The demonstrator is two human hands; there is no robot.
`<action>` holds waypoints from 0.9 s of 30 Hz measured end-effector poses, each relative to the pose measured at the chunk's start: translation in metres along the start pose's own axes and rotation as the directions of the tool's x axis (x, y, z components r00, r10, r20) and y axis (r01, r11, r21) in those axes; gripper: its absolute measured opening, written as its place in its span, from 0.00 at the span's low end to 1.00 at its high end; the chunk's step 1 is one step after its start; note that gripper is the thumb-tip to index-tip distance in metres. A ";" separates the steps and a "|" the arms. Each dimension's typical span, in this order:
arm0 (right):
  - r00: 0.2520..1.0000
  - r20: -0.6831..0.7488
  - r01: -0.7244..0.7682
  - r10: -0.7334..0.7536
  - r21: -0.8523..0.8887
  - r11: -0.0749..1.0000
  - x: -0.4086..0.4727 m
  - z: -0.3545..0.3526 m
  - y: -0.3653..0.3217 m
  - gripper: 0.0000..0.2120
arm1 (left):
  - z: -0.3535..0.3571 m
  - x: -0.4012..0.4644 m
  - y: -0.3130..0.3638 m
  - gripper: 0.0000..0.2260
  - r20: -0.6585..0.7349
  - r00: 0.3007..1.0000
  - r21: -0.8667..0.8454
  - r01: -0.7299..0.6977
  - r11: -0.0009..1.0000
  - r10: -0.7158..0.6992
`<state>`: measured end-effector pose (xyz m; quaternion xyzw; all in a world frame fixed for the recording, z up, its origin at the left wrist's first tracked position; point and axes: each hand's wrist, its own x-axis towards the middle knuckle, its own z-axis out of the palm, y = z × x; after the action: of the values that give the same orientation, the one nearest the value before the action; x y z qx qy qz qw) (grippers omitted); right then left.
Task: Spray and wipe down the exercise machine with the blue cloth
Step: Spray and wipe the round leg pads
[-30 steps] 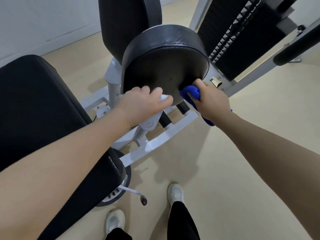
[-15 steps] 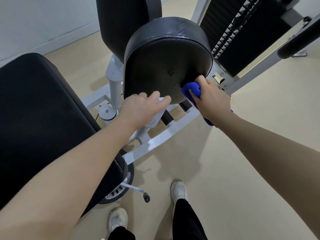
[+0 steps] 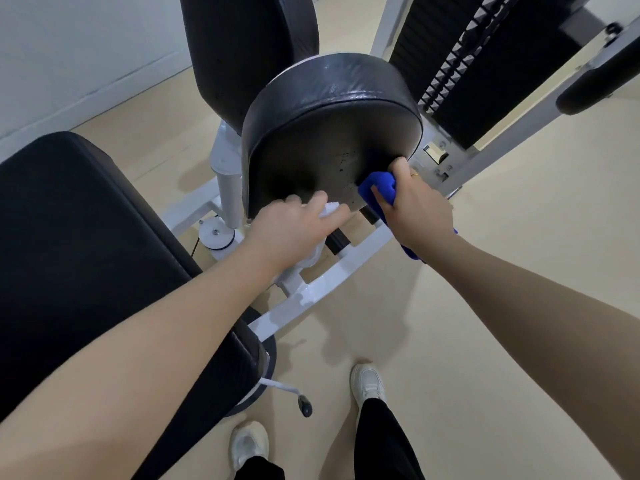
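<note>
The exercise machine's round black pad (image 3: 332, 133) stands tilted in the middle of the view on a white frame (image 3: 311, 296). My right hand (image 3: 415, 209) grips the bunched blue cloth (image 3: 377, 188) and presses it against the pad's lower right face. An end of the cloth hangs below my wrist. My left hand (image 3: 294, 226) is curled round a white object (image 3: 329, 211) just under the pad's lower edge. It looks like a spray bottle, mostly hidden by the hand.
A large black seat pad (image 3: 86, 237) fills the left side and a tall black back pad (image 3: 249, 46) rises behind. The weight stack (image 3: 485, 64) and a black handle grip (image 3: 602, 81) are at upper right. A small knobbed lever (image 3: 304, 407) juts out near my white shoes.
My right hand has slid the blue cloth slightly up along the pad's lower right face. My left hand has stayed under the pad with the white object.
</note>
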<state>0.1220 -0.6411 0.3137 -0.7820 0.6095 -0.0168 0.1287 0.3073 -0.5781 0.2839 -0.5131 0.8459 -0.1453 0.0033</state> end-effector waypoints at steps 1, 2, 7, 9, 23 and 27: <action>1.000 -0.005 0.010 -0.010 -0.004 1.000 0.001 0.000 0.001 0.10 | 0.003 -0.003 -0.001 0.32 0.022 0.999 0.012 0.022 1.000 -0.023; 1.000 -0.012 0.016 -0.016 -0.007 1.000 0.002 0.000 0.002 0.10 | 0.007 -0.005 -0.002 0.33 0.042 0.998 0.020 0.036 0.999 -0.037; 0.999 -0.040 0.020 -0.020 0.007 1.000 0.002 0.005 0.002 0.10 | 0.006 -0.020 -0.003 0.33 -0.028 1.000 -0.058 0.003 0.998 -0.005; 0.999 -0.040 0.006 -0.005 0.013 1.000 -0.002 0.005 0.002 0.11 | -0.003 -0.036 -0.010 0.33 -0.093 0.994 -0.104 0.040 0.994 -0.050; 0.965 0.006 -0.246 0.261 0.349 0.904 -0.020 0.011 -0.024 0.07 | -0.060 0.010 -0.100 0.35 0.383 0.799 -0.825 0.522 0.217 -0.465; 0.970 0.057 -0.233 0.235 0.479 0.846 -0.013 0.008 -0.019 0.07 | -0.059 0.008 -0.105 0.18 0.423 0.844 -0.872 0.479 0.105 -0.330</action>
<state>0.1384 -0.6228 0.3121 -0.6451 0.6769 -0.1536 0.3195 0.3860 -0.6159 0.3676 -0.6218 0.5751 0.4394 -0.2993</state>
